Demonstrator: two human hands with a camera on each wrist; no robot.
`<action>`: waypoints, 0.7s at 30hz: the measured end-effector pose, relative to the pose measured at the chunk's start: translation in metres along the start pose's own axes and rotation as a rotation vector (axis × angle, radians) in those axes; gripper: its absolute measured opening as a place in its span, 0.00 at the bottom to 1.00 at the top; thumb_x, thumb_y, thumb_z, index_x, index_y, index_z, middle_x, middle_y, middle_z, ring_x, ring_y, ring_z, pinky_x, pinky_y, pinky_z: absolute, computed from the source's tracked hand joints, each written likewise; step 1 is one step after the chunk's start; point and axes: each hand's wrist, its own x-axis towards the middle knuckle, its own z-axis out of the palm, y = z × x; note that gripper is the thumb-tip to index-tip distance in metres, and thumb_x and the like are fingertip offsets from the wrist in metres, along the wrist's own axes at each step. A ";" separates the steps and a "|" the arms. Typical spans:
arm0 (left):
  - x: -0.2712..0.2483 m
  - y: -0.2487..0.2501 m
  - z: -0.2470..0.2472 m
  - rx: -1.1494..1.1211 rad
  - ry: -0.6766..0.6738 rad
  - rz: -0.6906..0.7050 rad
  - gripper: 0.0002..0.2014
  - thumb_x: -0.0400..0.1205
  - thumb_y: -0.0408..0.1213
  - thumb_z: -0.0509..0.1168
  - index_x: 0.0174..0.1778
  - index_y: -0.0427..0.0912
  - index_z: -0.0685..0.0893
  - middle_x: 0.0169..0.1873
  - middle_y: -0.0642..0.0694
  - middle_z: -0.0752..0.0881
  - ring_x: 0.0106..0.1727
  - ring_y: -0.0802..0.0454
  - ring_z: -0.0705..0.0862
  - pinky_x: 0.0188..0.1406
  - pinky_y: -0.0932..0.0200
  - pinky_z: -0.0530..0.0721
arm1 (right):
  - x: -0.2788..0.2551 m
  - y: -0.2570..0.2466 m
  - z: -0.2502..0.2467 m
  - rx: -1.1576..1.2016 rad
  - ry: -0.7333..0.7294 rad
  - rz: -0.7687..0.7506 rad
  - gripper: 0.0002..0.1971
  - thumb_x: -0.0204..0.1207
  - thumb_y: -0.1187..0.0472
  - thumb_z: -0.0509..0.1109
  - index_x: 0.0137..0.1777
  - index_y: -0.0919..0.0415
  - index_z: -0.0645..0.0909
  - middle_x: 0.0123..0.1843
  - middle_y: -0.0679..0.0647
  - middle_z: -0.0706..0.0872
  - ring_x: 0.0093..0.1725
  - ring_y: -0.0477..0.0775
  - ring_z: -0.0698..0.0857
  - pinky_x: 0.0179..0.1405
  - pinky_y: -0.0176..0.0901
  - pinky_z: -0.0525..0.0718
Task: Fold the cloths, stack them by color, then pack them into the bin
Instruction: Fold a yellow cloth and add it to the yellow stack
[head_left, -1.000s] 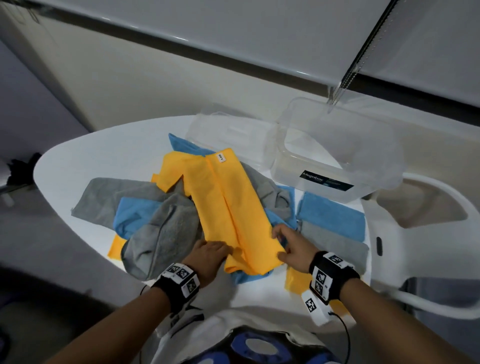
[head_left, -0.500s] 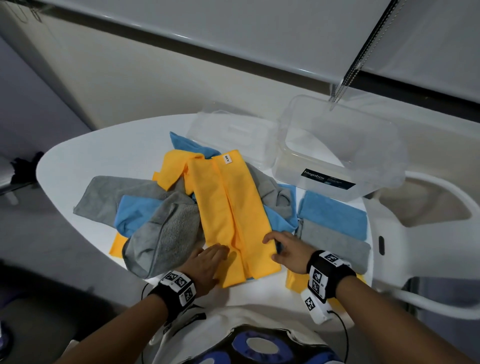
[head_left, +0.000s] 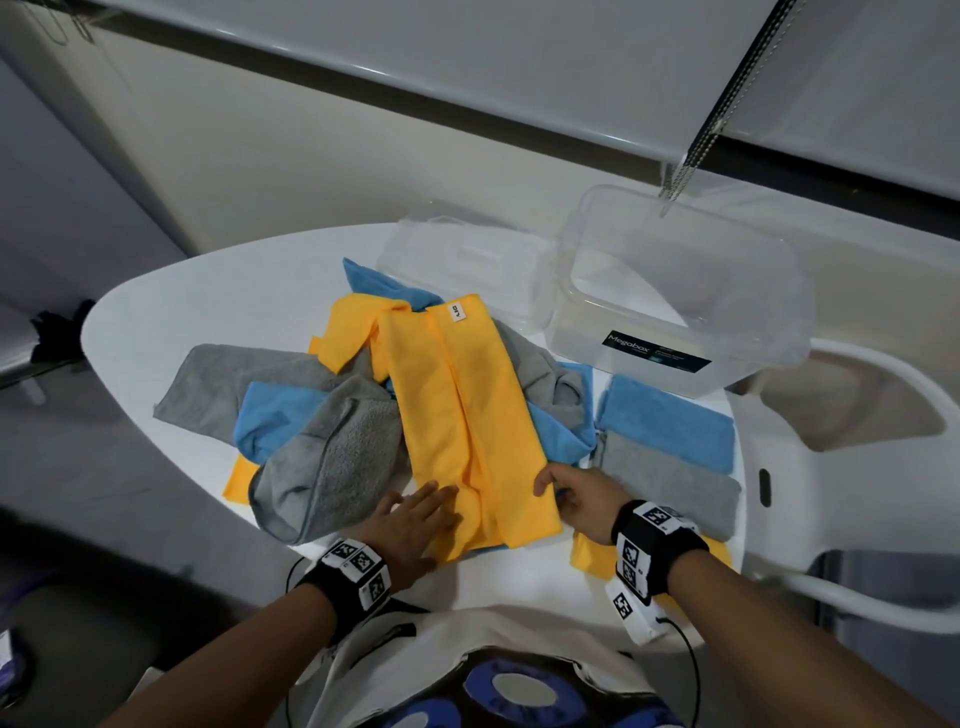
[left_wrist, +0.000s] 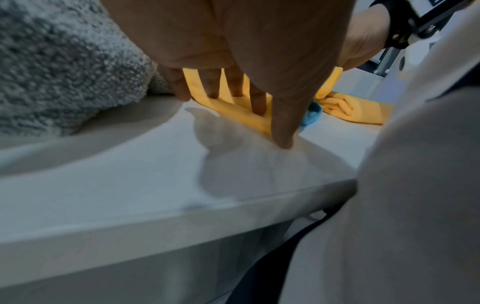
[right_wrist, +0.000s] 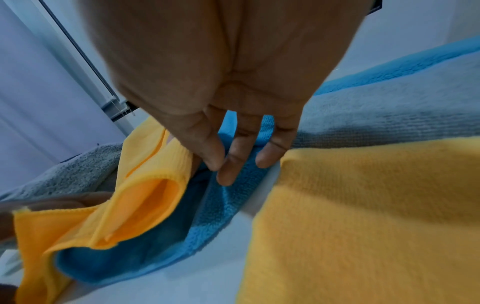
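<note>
Three folded cloths (head_left: 670, 478), one bin (head_left: 587, 322). Left hand (head_left: 415, 525) lies flat on yellow cloth (head_left: 462, 415); right hand (head_left: 582, 499) pinches its edge, fingers (right_wrist: 231, 164) underneath seen only from the wrist.

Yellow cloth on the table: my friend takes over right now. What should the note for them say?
Left hand: flat, fingers pressing the yellow cloth's near end.
Right hand: pinches its right edge.
Yellow cloth: folded into a long strip atop the loose pile.
Done: folded blue cloth, folded gray cloth, folded yellow cloth lie at the right.
Left: finish this fold, fold the pile, stack by color, pack the bin, which looks empty.
</note>
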 end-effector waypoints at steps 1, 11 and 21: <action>0.001 0.002 0.000 -0.023 0.037 -0.006 0.31 0.83 0.54 0.60 0.81 0.56 0.57 0.85 0.53 0.44 0.85 0.50 0.45 0.77 0.43 0.58 | 0.000 0.000 -0.001 -0.019 0.012 -0.012 0.23 0.75 0.72 0.62 0.48 0.36 0.77 0.33 0.43 0.79 0.33 0.42 0.79 0.37 0.35 0.78; -0.009 0.003 0.007 -0.512 0.233 -0.213 0.25 0.83 0.54 0.48 0.73 0.52 0.75 0.68 0.48 0.82 0.66 0.44 0.82 0.64 0.52 0.80 | -0.002 -0.002 -0.016 -0.426 0.219 -0.266 0.12 0.66 0.62 0.64 0.46 0.45 0.80 0.58 0.48 0.72 0.54 0.51 0.71 0.51 0.50 0.74; -0.025 0.013 0.001 -0.644 0.257 -0.323 0.18 0.85 0.56 0.47 0.64 0.54 0.72 0.40 0.44 0.85 0.38 0.47 0.82 0.39 0.55 0.78 | -0.001 -0.003 -0.018 -0.318 -0.040 -0.200 0.15 0.70 0.56 0.60 0.57 0.44 0.73 0.56 0.48 0.83 0.58 0.56 0.81 0.60 0.54 0.77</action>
